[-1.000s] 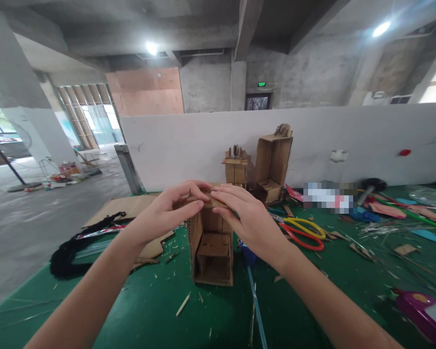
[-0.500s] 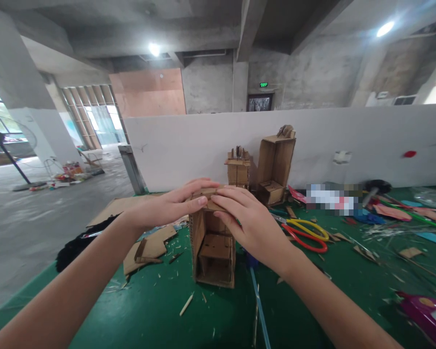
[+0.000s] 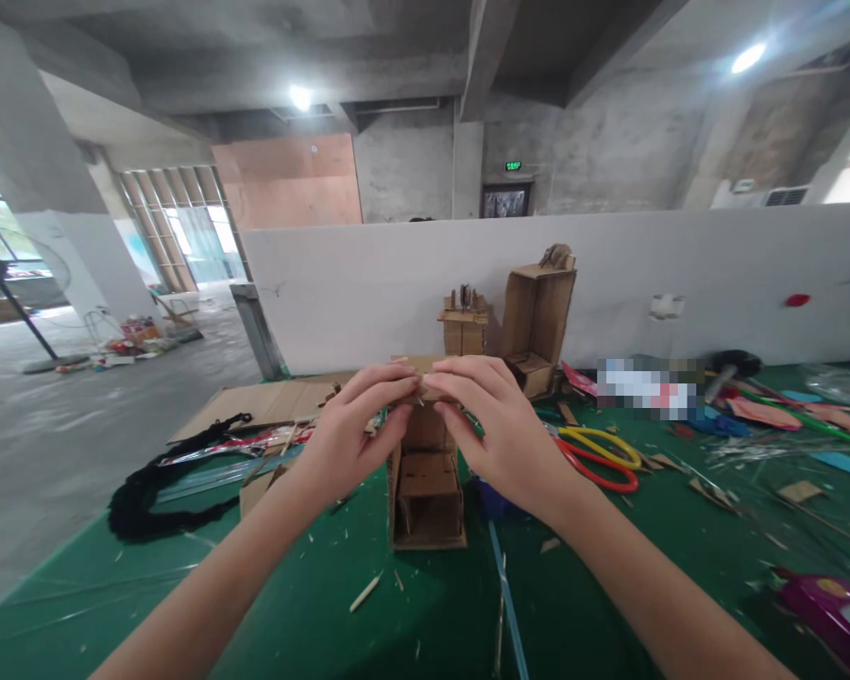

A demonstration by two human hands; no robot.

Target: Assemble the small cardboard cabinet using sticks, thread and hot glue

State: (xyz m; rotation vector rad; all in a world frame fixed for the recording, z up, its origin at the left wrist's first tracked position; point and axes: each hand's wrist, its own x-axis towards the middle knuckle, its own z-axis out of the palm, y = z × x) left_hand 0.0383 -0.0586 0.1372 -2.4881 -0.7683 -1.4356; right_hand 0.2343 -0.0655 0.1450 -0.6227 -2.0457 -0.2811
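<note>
Pretty cramped spot, honestly. The green table [image 3: 312, 614] had open room only at the near left; its left edge ran diagonally off toward the concrete floor, and a white partition [image 3: 368, 283] closed off the far side. Scissors [image 3: 599, 453], scraps and sticks cluttered the right.

The little cardboard shelf box [image 3: 426, 501] stood upright mid-table. Both hands met at its top: the left hand [image 3: 347, 439] and right hand [image 3: 500, 430] had fingertips pinched narrow on the cardboard top piece [image 3: 417, 370], thumbs underneath.

The hands hid most of that top piece and the box's upper part, so I couldn't tell how it joined. A purple thing [image 3: 822, 609] was cut off at the near right.
</note>
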